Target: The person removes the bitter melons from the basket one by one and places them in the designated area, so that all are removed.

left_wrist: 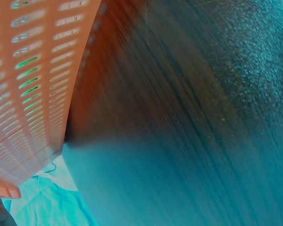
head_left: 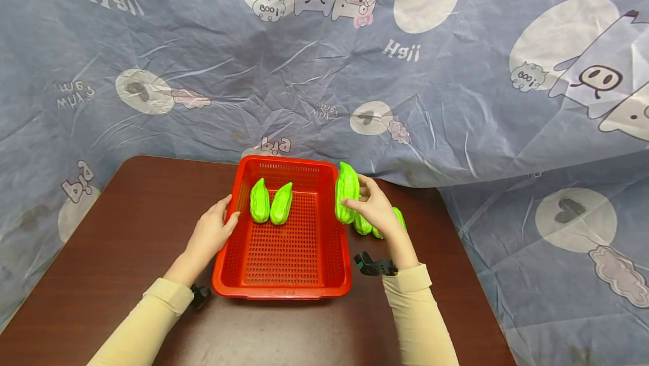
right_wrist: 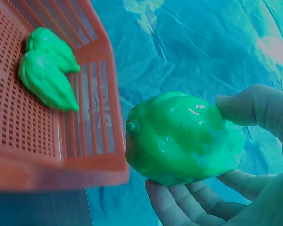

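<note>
Where the grip (head_left: 376, 204) pinches, a ridged gourd (head_left: 347, 192) gleams.

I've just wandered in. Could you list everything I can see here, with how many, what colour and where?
Basket: one, red, on the table
Vegetables in the basket: two, bright green, side by side
Held vegetable: one, bright green, in the right hand
Other vegetables: at least two, green, partly hidden, right of the basket
Table: one, brown, under the basket
Printed cloth: grey-blue, behind the table
Wrist devices: two, black, at the wrists
Sleeves: two, cream, on the arms
Left hand: one, gripping the basket's left rim
Right hand: one, near the right rim
</note>
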A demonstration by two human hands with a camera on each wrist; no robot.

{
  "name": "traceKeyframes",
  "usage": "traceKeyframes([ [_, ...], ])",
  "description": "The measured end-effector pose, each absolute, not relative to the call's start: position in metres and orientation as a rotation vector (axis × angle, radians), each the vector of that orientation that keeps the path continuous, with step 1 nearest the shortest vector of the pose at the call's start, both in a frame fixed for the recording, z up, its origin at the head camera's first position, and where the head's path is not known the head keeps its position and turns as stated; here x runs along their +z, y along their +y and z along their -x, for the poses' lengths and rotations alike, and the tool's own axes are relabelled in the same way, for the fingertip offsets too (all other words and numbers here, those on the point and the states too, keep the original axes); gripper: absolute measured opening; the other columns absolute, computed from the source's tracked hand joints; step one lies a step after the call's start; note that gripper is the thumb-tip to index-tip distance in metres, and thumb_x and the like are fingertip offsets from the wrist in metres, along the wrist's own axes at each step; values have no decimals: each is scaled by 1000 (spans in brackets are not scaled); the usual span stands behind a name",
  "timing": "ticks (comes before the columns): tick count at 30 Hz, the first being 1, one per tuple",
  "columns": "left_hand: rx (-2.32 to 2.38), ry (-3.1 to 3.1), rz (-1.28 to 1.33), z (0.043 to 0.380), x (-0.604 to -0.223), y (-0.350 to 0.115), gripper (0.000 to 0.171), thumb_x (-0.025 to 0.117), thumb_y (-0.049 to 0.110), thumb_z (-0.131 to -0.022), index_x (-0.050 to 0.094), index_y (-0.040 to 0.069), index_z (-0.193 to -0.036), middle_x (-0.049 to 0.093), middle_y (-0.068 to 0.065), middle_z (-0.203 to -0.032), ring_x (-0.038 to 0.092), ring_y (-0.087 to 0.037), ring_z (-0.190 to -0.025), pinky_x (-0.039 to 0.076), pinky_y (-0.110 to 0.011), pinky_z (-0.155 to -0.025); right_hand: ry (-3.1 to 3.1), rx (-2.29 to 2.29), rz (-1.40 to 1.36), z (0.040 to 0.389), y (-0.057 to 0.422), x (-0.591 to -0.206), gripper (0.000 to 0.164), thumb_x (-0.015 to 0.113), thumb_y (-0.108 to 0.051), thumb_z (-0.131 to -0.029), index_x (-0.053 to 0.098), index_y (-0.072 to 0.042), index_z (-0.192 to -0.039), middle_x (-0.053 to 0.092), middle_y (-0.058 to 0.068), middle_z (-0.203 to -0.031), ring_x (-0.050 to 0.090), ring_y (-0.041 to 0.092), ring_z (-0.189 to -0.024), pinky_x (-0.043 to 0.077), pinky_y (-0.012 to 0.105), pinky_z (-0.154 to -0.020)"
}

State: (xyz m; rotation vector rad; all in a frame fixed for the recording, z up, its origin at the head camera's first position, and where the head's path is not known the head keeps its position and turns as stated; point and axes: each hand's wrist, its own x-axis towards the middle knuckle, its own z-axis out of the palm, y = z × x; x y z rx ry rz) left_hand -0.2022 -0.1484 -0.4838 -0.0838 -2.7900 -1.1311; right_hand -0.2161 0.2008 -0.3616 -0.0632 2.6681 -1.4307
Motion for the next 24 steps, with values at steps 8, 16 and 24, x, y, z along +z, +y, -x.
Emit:
traceKeyframes([
  [8,-1123,-2786,91,202,-484,-148,59,54,24,-99,38,-4,-148,57,-29,-128,62,-40,-105,53,-55,-88,2628,-1507,-55,210,232,-366,78,67,-17,-89,25,-6,-155,50,25,-135,55,35,-122,50,36,-92],
  [16,-1124,-2784,93,201,-483,-148,59,54,24,-99,38,-5,-148,57,-29,-128,63,-39,-104,54,-54,-87,2656,-1408,-125,201,251,-385,79,65,-18,-91,22,-5,-156,46,26,-137,55,35,-116,50,36,-90],
  [24,-1123,-2794,90,201,-482,-148,59,54,24,-100,37,-5,-148,58,-29,-126,63,-39,-103,54,-54,-86,2632,-1426,-181,195,262,-409,80,66,-16,-89,23,-1,-155,47,29,-136,56,39,-120,54,31,-82],
])
